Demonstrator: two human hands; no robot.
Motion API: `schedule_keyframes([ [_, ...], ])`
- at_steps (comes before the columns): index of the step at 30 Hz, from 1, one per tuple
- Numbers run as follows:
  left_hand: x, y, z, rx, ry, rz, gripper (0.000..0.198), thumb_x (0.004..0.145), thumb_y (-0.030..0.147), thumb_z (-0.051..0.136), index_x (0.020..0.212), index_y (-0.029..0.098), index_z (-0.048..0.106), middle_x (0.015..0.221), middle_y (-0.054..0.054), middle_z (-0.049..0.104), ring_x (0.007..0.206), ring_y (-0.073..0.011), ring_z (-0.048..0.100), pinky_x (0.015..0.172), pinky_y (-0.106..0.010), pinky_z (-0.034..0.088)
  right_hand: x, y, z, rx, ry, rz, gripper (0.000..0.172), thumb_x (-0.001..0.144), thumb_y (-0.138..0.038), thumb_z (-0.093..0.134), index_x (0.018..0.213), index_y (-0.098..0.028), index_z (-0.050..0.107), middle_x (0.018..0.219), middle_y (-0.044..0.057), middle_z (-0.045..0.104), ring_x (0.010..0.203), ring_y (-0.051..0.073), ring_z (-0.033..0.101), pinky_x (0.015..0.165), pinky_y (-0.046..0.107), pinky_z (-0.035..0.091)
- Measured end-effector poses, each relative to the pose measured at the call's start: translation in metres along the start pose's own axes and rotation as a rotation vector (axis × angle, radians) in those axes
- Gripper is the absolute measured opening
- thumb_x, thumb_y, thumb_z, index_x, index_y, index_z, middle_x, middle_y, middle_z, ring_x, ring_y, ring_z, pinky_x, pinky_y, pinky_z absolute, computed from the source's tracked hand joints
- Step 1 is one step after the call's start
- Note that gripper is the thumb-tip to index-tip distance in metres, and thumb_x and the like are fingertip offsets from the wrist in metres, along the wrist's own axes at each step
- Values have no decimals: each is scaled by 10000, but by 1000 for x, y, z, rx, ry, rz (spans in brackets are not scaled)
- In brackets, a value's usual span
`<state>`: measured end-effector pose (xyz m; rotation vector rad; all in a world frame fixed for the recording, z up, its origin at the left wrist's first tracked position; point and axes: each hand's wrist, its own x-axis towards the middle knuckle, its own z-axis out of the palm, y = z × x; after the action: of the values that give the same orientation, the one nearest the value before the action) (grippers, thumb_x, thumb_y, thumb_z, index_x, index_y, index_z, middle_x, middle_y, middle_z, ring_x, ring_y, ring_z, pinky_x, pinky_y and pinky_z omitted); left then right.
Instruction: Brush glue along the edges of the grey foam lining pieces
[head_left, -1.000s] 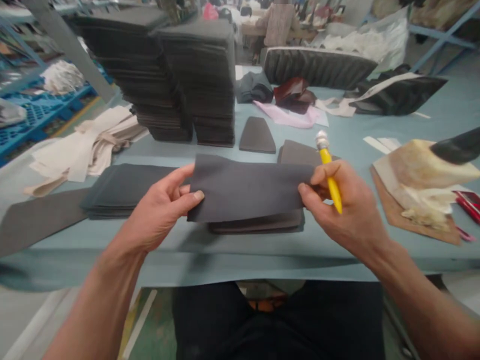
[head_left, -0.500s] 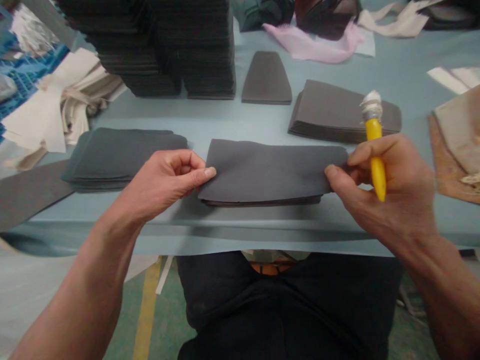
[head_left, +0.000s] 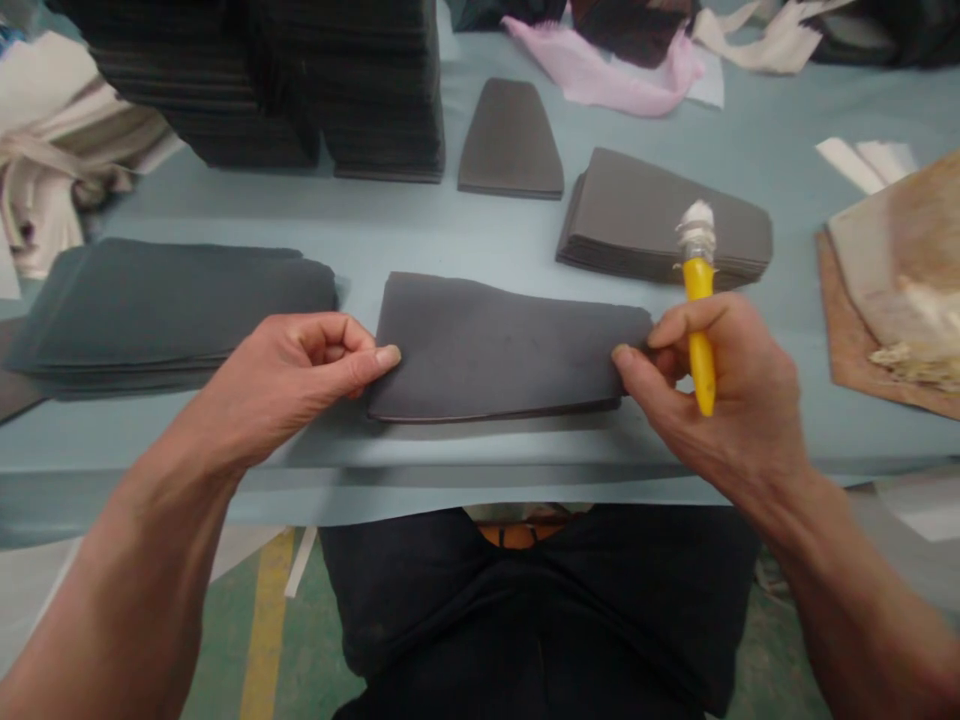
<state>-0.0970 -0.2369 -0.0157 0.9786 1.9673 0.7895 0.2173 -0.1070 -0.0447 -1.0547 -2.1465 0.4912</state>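
a dark grey sheet point(head_left: 510, 350) lies between the two hands, on top of a thin pile point(head_left: 555, 410) whose dark edge peeks out along its near side. the left hand point(head_left: 315, 370) is pinched on the sheet's left end, thumb on top. the right hand point(head_left: 720, 390) is pinched on the sheet's right end and also carries a yellow brush point(head_left: 701, 330), its white-coated bristles pointing away from the person. left of the sheet, just past the left hand, sits a dark stack point(head_left: 165, 300). beyond the sheet, on the blue-green worktop point(head_left: 420, 225), are a tapered piece point(head_left: 512, 140) and, farther right, a brownish stack point(head_left: 660, 210). well beyond the sheet lies a pink cloth point(head_left: 600, 70); to its far left rise tall piles point(head_left: 386, 90).
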Motion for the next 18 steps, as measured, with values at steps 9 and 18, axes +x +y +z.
schedule_keyframes([
  [9,-3,3,2,10,19,-40,475,644,646,774,637,201,609,526,60,457,510,-62,353,475,-182,240,-4,4,0,37,-22,41,198,880,-309,758,928,-262,572,666,-70,543,519,108,501,527,260,422],
  [18,10,-29,-2,53,92,-113,562,631,727,855,729,211,654,583,51,511,547,-84,400,518,-186,253,-4,9,5,107,-68,115,163,896,-313,681,933,-256,533,674,-94,530,503,81,454,564,251,394],
])
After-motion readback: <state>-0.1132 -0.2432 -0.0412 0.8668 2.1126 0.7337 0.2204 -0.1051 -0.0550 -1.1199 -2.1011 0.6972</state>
